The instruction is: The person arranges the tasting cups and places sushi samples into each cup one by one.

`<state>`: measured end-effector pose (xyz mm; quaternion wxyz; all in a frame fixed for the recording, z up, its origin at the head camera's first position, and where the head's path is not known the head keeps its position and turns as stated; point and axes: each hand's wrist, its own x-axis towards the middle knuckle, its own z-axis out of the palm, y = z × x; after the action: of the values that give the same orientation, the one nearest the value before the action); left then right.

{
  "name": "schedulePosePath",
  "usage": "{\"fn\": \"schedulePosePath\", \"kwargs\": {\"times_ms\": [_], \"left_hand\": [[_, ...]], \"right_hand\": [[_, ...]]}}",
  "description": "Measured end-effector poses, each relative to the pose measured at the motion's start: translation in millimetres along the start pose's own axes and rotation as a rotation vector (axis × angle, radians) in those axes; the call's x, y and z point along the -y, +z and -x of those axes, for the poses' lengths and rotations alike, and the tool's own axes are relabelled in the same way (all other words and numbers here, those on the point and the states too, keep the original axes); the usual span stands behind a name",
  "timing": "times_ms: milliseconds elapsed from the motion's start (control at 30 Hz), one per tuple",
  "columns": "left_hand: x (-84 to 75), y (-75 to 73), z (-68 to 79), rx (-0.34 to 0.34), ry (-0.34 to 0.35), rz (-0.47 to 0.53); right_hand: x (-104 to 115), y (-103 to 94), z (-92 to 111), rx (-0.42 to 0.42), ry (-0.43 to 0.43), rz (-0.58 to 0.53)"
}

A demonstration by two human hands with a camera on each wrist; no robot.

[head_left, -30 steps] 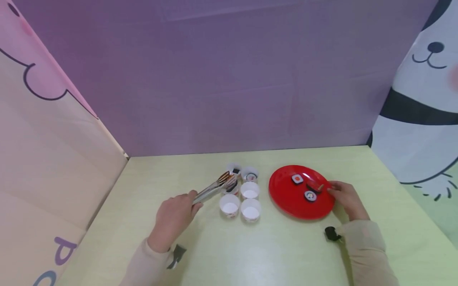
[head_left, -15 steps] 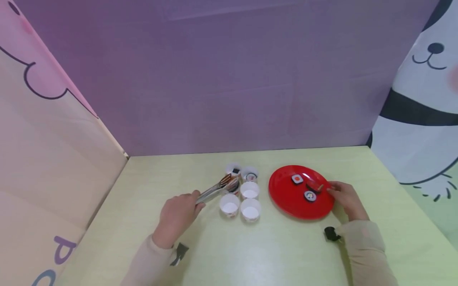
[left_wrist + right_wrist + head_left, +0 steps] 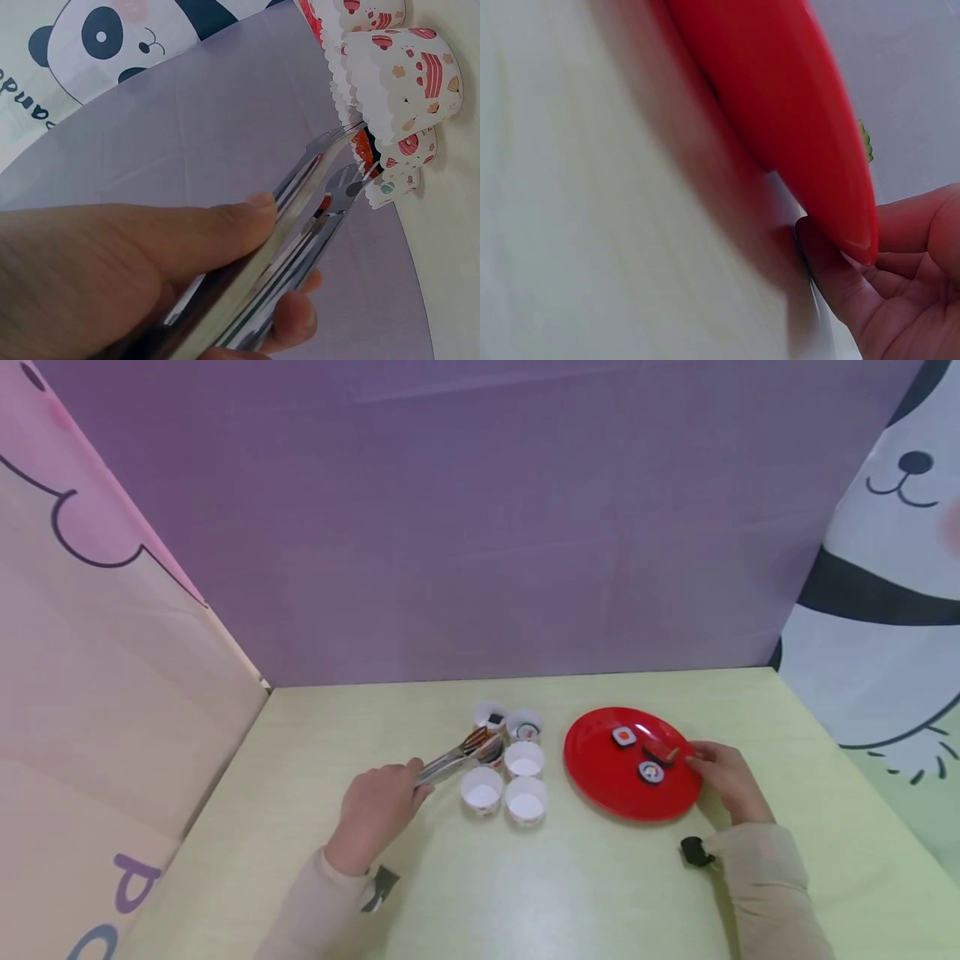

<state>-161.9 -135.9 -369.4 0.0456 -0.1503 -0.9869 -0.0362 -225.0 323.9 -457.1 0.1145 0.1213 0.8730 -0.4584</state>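
In the head view my left hand (image 3: 381, 812) grips metal tongs (image 3: 444, 763), whose slotted tips reach over the middle-left paper cup (image 3: 492, 762). The left wrist view shows the tong tips right at a cup rim, beside an orange and black toy sushi piece (image 3: 366, 152). I cannot tell whether the tips clasp that piece. On the right, my right hand (image 3: 729, 781) pinches the rim of a round red plate (image 3: 600, 787), thumb underneath. Lying on the plate are a square sushi roll (image 3: 623, 737), a round one (image 3: 651, 772) and a darker red piece (image 3: 660, 752).
Several white patterned cups stand in two columns: the back-left cup (image 3: 490, 713) and back-right cup (image 3: 524, 725) hold sushi pieces, while the front-left cup (image 3: 482, 791) and front-right cup (image 3: 526, 800) look white inside. A purple backdrop (image 3: 480, 527) rises behind the pale table (image 3: 525, 893).
My left hand has shifted slightly right with the tongs, and their tips sit a little lower at the middle-left cup. The right hand and plate have stayed in place.
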Motion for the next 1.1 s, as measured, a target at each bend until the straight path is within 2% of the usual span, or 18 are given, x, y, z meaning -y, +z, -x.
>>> {"fn": "schedulePosePath", "kwargs": {"times_ms": [500, 900, 1100], "left_hand": [[-2.4, -4.7, -1.3, 0.052, -0.009, -0.02], [-3.8, -6.4, -2.4, 0.05, -0.013, -0.011], [-4.6, -7.7, -2.3, 0.019, -0.005, -0.005]], "right_hand": [[0.8, 0.5, 1.4, -0.01, -0.021, 0.012], [1.0, -0.1, 1.9, -0.012, -0.01, 0.017], [1.3, 0.4, 0.8, -0.017, -0.003, 0.024]]}}
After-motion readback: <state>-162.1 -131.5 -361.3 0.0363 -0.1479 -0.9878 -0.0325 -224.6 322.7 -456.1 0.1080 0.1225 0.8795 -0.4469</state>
